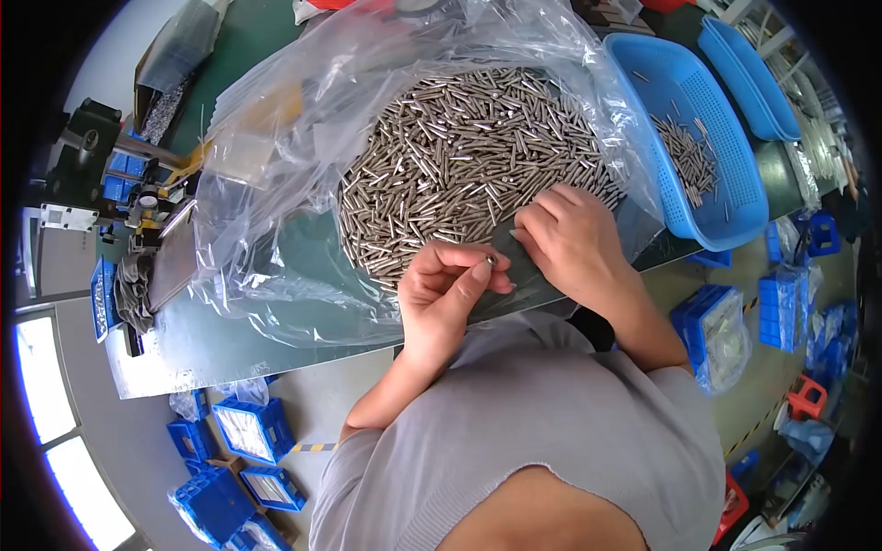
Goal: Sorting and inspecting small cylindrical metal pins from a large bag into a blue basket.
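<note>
A wide heap of small silvery metal pins lies on a clear plastic sheet over the green table. Just below the heap's near edge, my left hand is closed, thumb against the index finger. Between them shows the shiny end of one metal pin; the rest of it is hidden by the fingers. My right hand rests at the heap's near right edge, fingers curled together over the pins and thumb toward the left hand. Whatever those fingertips hold, if anything, is hidden.
Right of the heap stands a blue perforated basket with a smaller lot of pins. Another blue basket sits behind it. Machine equipment is at the left. Blue crates stand on the floor on both sides.
</note>
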Available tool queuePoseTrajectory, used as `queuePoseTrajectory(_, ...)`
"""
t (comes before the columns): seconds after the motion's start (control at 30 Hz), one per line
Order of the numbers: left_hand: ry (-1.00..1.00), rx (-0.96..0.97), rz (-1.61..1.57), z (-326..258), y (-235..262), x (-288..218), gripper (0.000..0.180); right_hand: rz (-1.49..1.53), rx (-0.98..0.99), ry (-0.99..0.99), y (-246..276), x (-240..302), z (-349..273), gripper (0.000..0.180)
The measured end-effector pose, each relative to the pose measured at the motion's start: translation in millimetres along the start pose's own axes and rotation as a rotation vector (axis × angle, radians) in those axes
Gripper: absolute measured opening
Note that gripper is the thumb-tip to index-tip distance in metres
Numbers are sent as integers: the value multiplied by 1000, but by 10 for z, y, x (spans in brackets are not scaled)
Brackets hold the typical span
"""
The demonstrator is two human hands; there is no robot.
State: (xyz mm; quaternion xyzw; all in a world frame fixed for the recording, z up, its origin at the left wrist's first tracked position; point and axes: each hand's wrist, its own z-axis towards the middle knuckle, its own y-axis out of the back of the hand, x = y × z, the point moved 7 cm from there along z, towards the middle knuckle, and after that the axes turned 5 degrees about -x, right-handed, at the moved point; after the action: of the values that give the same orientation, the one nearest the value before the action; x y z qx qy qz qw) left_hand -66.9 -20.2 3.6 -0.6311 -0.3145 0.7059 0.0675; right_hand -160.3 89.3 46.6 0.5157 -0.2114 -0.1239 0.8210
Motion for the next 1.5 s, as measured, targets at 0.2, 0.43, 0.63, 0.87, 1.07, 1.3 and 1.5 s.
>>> queuePoseTrajectory(0.2,19,-20,-50,8,-14,-1,6,893,-127,-326,123,-114,-93,7)
queuePoseTrajectory(0.43,2,-5,-49,4,-15,-7,8,1324,-149,-357,-35,-20,-94,6)
queuePoseTrajectory(0.63,6,6,-54,4,-12,-5,8,1280,-205,-313,-6,-5,-76,6)
queuePoseTrajectory(0.87,-6,1,-54,-6,9,-2,7,1125,-196,-213,-32,65,-11,5)
queuePoseTrajectory(1.07,14,-26,-17,-6,-16,-4,6,1099,-161,-228,-31,57,-29,5)
queuePoseTrajectory(1.3,2,-3,-35,-3,-8,0,6,582,-828,-319,794,-423,-374,7)
queuePoseTrajectory(1.5,-8,6,-12,-4,-13,-8,6,-115,-936,-459,1237,-635,-485,16)
